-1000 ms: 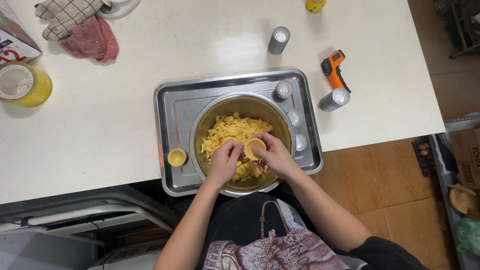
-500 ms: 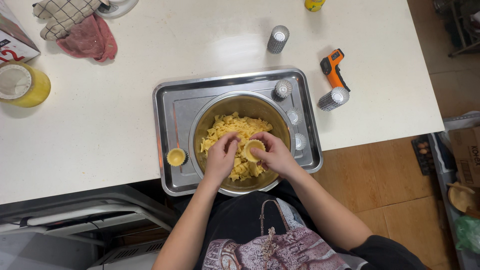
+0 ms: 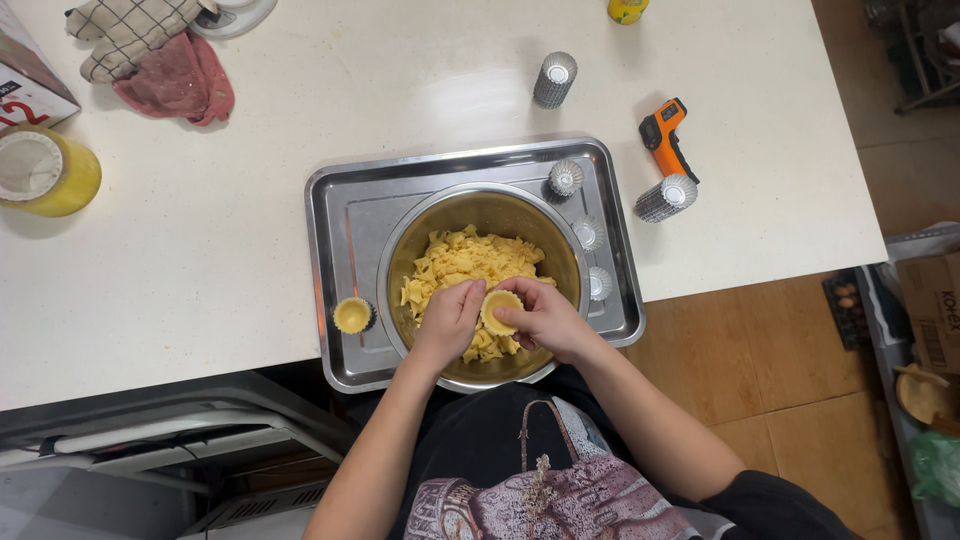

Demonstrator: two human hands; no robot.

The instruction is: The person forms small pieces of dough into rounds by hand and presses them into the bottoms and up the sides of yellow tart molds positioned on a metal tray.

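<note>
Right hand: closed around a small dough-lined tart cup, which is held over the near side of the steel bowl; the thumb appears pressed at the cup's rim.
Left hand: curled with fingers together against the cup's left side, seemingly steadying it; whether it truly grips the cup cannot be told.
Tart cup: a pale yellow shell with a hollow centre, kept above the dough pieces and between both hands.
Step in hand: judged to be the shaping of dough inside the mould; the wall is best thinned evenly by gentle thumb pressure while the cup is turned; the rim should be kept level and the base not pressed through.
Bowl: set in the middle of a steel tray; filled with torn yellow dough scraps.
Finished cup: placed on the tray just left of the bowl, apart from it.
Empty foil moulds: lined along the tray's right side beside the bowl.
Counter: white; further foil mould stacks and an orange infrared thermometer lie to the right of the tray; a yellow jar and an oven mitt lie well apart at far left.
</note>
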